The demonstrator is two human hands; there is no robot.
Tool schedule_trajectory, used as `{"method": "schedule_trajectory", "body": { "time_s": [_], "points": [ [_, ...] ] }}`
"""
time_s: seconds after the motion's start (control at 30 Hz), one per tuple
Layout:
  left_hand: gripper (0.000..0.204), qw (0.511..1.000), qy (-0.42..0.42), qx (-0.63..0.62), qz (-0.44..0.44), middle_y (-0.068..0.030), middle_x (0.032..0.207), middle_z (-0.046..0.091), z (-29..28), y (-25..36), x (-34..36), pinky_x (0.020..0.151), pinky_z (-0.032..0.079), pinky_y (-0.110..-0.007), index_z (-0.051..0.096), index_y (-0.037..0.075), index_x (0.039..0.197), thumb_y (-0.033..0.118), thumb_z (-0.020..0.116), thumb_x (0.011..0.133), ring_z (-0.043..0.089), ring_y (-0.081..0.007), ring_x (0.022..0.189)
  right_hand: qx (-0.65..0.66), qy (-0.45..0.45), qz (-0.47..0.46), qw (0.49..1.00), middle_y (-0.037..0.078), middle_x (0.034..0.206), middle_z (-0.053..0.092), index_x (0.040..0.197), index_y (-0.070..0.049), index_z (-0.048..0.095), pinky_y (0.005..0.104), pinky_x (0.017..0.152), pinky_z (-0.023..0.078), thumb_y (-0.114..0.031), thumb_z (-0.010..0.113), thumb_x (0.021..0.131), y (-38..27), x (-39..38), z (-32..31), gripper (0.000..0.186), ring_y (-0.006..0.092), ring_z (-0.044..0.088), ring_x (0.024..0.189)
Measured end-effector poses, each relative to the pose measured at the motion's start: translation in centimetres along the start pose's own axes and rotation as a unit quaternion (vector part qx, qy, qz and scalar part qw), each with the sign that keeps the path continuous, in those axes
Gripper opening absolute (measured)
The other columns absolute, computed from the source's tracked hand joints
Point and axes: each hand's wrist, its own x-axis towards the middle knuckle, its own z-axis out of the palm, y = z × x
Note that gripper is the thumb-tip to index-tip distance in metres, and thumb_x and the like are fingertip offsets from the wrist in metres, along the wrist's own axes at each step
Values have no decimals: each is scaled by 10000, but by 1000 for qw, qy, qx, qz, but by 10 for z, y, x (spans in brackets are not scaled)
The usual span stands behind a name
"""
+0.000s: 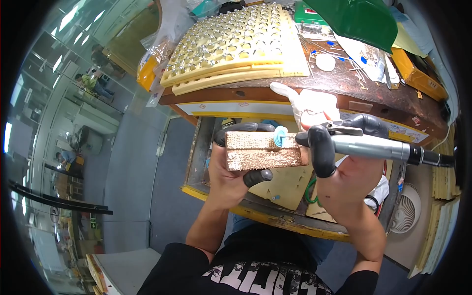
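Observation:
My left hand (pixel 227 179), with black finger cots on its fingers, is closed around a brown rectangular block (pixel 255 160). The block has a rough, woven-looking face with a groove along it. In my right hand (pixel 351 169), also with black finger cots, is a silver rotary handpiece (pixel 373 146) with a lever on its side, pointing left. A light-blue layered disc wheel (pixel 280 136) on its thin shaft lies against the block's upper part, over the groove. Just behind the hands a white glove-like wrap (pixel 314 105) sticks out from the bench edge.
Yellow foam trays (pixel 221 49) full of rings stand on the wooden bench (pixel 339 88). Right of them lie thin bits, a white round piece (pixel 325 62) and a green scoop (pixel 354 22). Below my hands is an open drawer (pixel 275 189). A white fan (pixel 407 209) stands at right.

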Motion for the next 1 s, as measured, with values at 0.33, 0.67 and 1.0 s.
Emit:
{"method": "schedule_trajectory", "body": {
  "time_s": [0.33,0.67,1.0],
  "points": [
    [738,1000,13,-12,-13,-175,1328,568,1,0,-2,1009,521,-389,422,0,1351,-9,839,742,582,-251,1221,92,23,14,995,58,776,624,808,-40,693,302,624,480,-84,822,761,-3,1,14,145,186,601,680],
    [739,998,8,-33,-50,-131,1323,562,8,-4,-9,1008,505,-370,423,2,1361,34,847,757,579,-218,1206,84,-12,5,996,51,866,686,898,2,724,286,744,472,-49,743,845,-13,0,9,76,163,618,769],
    [743,998,5,-44,-33,-174,1349,557,4,-4,-3,1031,499,-396,420,13,1362,-23,830,743,564,-253,1242,134,8,92,987,71,844,694,911,36,656,287,786,517,23,681,879,4,-2,4,43,122,650,776]
  ]
}}
